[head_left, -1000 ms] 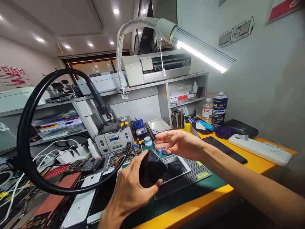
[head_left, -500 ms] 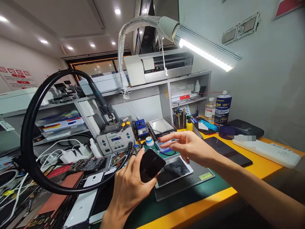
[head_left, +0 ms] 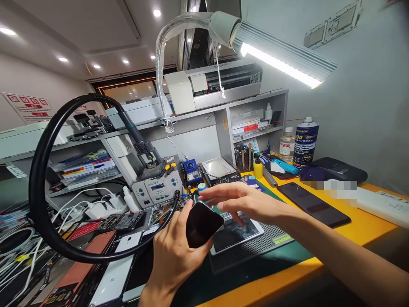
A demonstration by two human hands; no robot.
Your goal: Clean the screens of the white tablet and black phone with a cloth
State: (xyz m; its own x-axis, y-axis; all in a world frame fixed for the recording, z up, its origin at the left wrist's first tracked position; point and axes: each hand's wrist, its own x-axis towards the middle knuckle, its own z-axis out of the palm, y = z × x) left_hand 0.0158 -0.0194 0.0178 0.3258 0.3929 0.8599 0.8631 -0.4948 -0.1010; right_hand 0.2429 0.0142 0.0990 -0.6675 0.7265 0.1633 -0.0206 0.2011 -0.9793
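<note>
My left hand point(head_left: 177, 247) is wrapped round a black smartphone point(head_left: 202, 225), which it holds tilted with the dark screen side facing me. My right hand point(head_left: 234, 200) hovers just beyond the phone's upper right edge, fingers stretched out and holding nothing; whether a fingertip touches the phone, I cannot tell. Beneath both hands, a white-framed phone point(head_left: 241, 236) with a dark screen rests on a perforated grey mat point(head_left: 265, 243). Part of that phone is covered by the held one. Under the mat spreads a green work mat point(head_left: 204, 281).
A thick black hose point(head_left: 35, 179) loops across the left side. Behind my hands stands a grey soldering station point(head_left: 159, 187). Several phones and parts crowd the left, including a white phone point(head_left: 116, 268). A dark tablet point(head_left: 315, 204) and a spray can point(head_left: 306, 143) are on the right. A lamp point(head_left: 281, 55) hangs overhead.
My right hand has moved left and slightly down, closer to the phone's top edge. The left hand keeps its hold on the phone. The view has shifted a little.
</note>
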